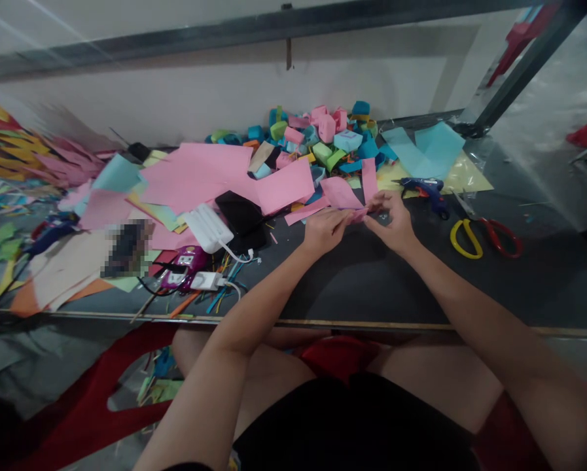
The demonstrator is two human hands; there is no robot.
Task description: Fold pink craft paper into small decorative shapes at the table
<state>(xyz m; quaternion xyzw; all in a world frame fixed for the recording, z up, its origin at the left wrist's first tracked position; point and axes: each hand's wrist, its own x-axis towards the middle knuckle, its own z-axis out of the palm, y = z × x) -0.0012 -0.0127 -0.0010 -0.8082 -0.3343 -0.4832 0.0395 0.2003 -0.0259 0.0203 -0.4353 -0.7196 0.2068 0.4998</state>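
Note:
My left hand [325, 230] and my right hand [392, 222] meet over the dark table [372, 281], both pinching a small pink paper piece [359, 214] between their fingertips. Just behind it lies a larger pink paper sheet [339, 191] and a pink strip [370, 178]. A pile of folded coloured paper boxes [322, 134] sits further back near the wall.
A blue glue gun [428, 191] and scissors with yellow and red handles [484, 237] lie to the right. Pink sheets [199, 173], a white power adapter [207, 229], a black pouch [241, 212] and cables lie to the left. Light blue paper [428, 149] lies at the back right.

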